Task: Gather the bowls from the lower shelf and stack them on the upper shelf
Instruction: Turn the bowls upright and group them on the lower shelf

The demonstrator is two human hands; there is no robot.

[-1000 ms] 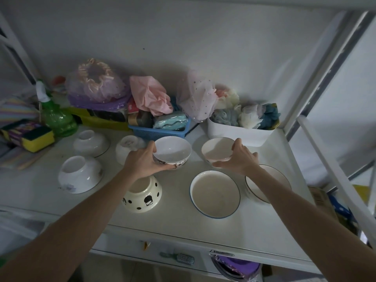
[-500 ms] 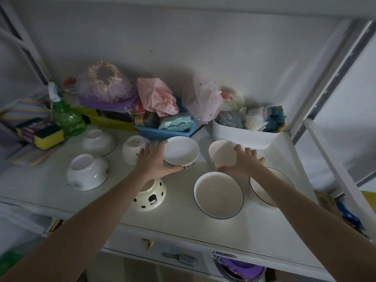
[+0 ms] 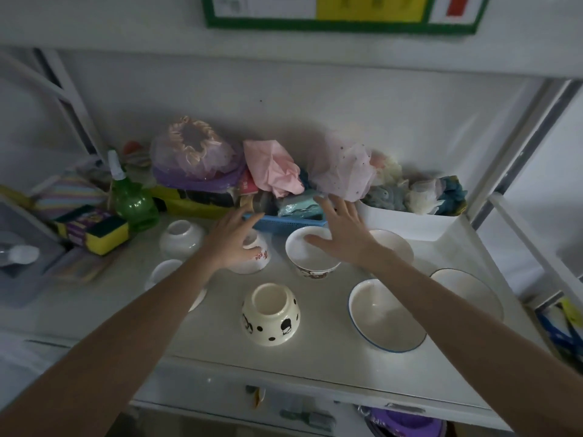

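Note:
Several bowls stand on the white shelf (image 3: 315, 354). My left hand (image 3: 232, 242) lies with fingers apart on an upturned white bowl with red marks (image 3: 257, 258), not closed around it. My right hand (image 3: 345, 231) hovers spread and empty over an upright bowl with a brown pattern (image 3: 310, 263). Behind my right wrist sits another upright white bowl (image 3: 396, 246). An upturned dotted bowl (image 3: 269, 313) and a blue-rimmed bowl (image 3: 385, 316) stand nearer me. A wide bowl (image 3: 470, 290) is at the right. Two upturned white bowls (image 3: 181, 239) (image 3: 164, 272) are at the left, one partly hidden by my forearm.
Along the back stand a green spray bottle (image 3: 134, 201), a blue basket (image 3: 284, 220) of cloths and a white bin (image 3: 410, 220) of sponges. Packed sponges (image 3: 94, 228) lie at the left. The frame post (image 3: 511, 159) rises at the right. The upper shelf's edge (image 3: 284, 55) runs overhead.
My left hand let go of the patterned bowl and moved left onto the upturned bowl. My right hand left the back bowl and moved left over the patterned bowl. The view tilted up.

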